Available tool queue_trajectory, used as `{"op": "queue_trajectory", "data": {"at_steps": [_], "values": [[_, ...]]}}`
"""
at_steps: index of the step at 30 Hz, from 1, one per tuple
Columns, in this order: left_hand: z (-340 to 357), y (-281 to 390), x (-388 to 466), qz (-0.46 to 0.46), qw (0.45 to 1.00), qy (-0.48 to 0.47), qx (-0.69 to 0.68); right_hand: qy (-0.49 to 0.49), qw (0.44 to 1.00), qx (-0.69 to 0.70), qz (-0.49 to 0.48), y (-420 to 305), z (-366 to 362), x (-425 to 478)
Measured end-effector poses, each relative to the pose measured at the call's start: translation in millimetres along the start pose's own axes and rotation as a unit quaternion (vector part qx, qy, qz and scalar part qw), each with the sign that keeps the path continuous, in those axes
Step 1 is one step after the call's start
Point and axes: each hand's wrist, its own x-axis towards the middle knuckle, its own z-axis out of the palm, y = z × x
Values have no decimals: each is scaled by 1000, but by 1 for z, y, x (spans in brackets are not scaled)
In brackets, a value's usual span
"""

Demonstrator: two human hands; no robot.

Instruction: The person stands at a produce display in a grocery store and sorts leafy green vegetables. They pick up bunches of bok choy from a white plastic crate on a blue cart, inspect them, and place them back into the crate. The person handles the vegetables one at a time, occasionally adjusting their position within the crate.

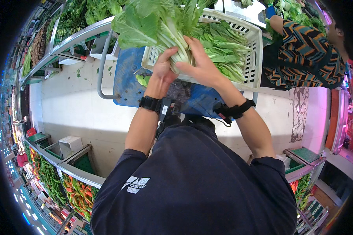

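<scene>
Between my two hands is a head of leafy greens (144, 28) with broad pale-green leaves and whitish stalks. Its leaves spread away from me, while the stalk base points back towards my body. My left hand (164, 65) grips the stalks from the left, thumb on top. From the right, my right hand (202, 63) closes on the same stalks, its thumb near the base. Beneath and to the right, a white plastic crate (256, 63) holds darker leafy greens (223, 48) laid in bunches. The held head hides part of the crate's left side.
The crate rests on a blue platform cart (128, 73) with a grey metal handle (101, 67). A loose leaf (141, 80) lies on the cart. A person in a zigzag-patterned top (307, 55) is close on the right. Vegetable stands (76, 36) run ahead; pepper displays (79, 191) are behind me.
</scene>
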Motion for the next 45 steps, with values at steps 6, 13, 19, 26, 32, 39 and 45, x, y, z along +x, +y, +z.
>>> {"op": "queue_trajectory", "data": {"at_steps": [6, 13, 19, 26, 32, 39, 45], "values": [[-22, 6, -20, 48, 996, -48, -57, 152, 986, 70, -11, 58, -79, 13], [-28, 5, -44, 57, 991, -24, -119, -336, 747, -429, 381, 197, -164, -12], [-15, 2, -60, 76, 983, 9, -168, -396, 737, -386, 389, 206, -134, -23], [-17, -8, -65, 98, 973, 33, -208, -341, 760, -352, 427, 230, -122, -70], [-22, -14, -72, 103, 972, 52, -203, -357, 727, -301, 504, 183, -133, -43], [-22, -12, -76, 93, 976, 60, -185, -389, 749, -279, 458, 188, -141, -53], [-20, -8, -80, 80, 971, 66, -216, -389, 702, -307, 511, 151, -133, -21]]}}
